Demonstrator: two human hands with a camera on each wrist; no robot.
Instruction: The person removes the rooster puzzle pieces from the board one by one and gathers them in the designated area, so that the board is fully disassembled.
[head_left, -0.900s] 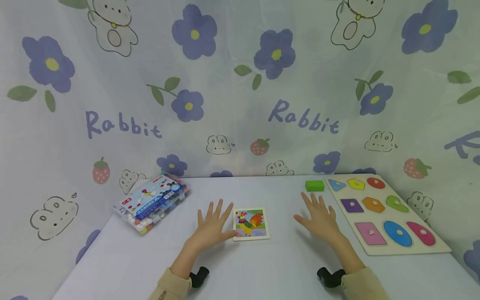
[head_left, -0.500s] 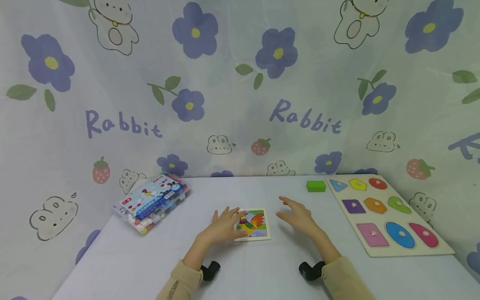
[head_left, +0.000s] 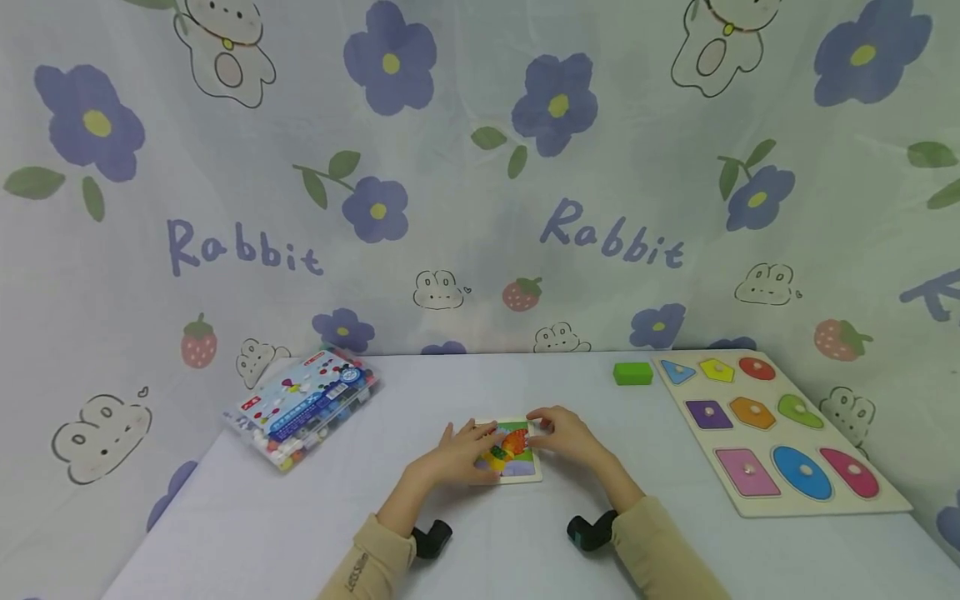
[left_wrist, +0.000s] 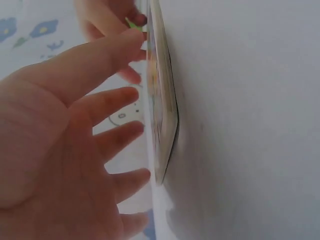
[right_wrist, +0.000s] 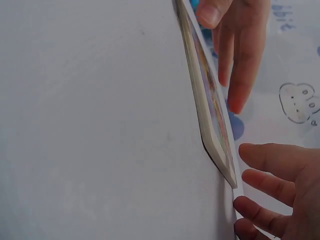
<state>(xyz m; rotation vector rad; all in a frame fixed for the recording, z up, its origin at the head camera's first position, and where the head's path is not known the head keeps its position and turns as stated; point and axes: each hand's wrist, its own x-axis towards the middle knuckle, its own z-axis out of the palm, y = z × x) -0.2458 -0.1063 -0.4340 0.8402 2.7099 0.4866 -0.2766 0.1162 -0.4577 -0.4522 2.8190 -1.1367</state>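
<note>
Evidently both my hands were at the puzzle [head_left: 514, 454], which lay flat on the white table [head_left: 510, 550], centred between my sleeves [head_left: 667, 550]. My left hand [head_left: 457, 454] was over its left part, fingers spread and loosely straight; my right hand [head_left: 567, 435] was at its far right corner, fingers gently bent, gripping nothing that I could make out. Whether any fingertip touched the puzzle, I could not tell.

From the head I saw the printed rooster, partly under my left fingers, its orange tail [head_left: 517, 439] to the right. Only the wrist views gave me the puzzle's pale edge side-on, with my thumbs and fingers ranged along it; the print there was a thin, coloured sliver.

It looked about square, so I saw no clear long axis; its sides ran roughly left to right and near to far.

I counted one puzzle, one clear case [head_left: 303, 404] at far left, one green block [head_left: 633, 373] at far right, and, just right of that, one board [head_left: 731, 437] bearing nine shapes [head_left: 802, 472], three rows of three.
</note>
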